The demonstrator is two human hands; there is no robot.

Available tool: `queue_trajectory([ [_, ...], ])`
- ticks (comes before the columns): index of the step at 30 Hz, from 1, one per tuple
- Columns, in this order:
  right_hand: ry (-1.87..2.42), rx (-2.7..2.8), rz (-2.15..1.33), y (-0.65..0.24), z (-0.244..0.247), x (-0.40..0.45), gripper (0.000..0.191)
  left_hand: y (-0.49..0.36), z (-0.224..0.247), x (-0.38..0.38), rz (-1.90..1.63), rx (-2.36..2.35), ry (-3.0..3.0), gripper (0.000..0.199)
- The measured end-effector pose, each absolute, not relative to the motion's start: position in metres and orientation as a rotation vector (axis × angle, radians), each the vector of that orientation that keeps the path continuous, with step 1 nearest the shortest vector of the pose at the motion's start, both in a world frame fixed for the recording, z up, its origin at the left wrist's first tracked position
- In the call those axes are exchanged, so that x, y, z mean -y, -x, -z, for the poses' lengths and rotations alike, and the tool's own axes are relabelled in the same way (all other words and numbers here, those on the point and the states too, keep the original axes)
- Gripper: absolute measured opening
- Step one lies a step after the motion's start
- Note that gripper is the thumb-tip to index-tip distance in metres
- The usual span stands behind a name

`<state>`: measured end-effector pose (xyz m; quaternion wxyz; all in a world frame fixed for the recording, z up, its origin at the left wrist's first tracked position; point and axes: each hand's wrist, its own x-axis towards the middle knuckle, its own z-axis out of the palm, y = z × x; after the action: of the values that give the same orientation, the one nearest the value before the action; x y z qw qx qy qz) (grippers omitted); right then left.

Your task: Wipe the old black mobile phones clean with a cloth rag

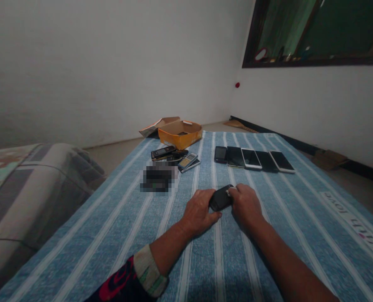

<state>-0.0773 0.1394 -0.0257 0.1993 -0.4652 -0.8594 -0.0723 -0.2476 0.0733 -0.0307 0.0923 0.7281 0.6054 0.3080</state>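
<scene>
First inspector: How do the hands stand?

Second inspector: The left hand (199, 209) is wrapped about the left end of a dark phone (220, 200). The right hand (246, 205) pinches the opposite end, at a small pale piece (228, 192) too small to identify. The dark phone lies between them; whether it touches the blue striped cloth (136, 209) cannot be told.

First inspector: What lies about?

Second inspector: Beyond the right hand, a row of five phones (251, 159). Beyond the left, a pixelated dark item (157, 178), then a loose heap of phones (163, 152), then an open orange cardboard box (176, 137).

First inspector: Which step is in hand?

Second inspector: Judged by the grip, close handling of one phone, possibly wiping; unconfirmed.

First inspector: And the next move's demands?

Second inspector: By judgement, a steady left hold and light, controlled right fingertips, lest the smooth casing slip.
</scene>
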Motion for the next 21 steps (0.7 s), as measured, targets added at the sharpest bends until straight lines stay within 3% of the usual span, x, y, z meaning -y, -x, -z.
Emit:
queue_trajectory([
  [4,1.366,2.372,0.199,0.075,0.029,-0.143,0.021,0.247,0.030,-0.074,-0.925,-1.809,-2.167,0.053],
  [13,0.843,2.504,0.025,0.103,0.037,-0.128,0.024,0.248,0.035,-0.078,-1.014,-1.775,-2.188,0.051],
  [21,1.077,2.446,0.084,0.098,0.031,-0.145,0.021,0.247,0.031,-0.078,-0.993,-1.827,-2.150,0.051],
])
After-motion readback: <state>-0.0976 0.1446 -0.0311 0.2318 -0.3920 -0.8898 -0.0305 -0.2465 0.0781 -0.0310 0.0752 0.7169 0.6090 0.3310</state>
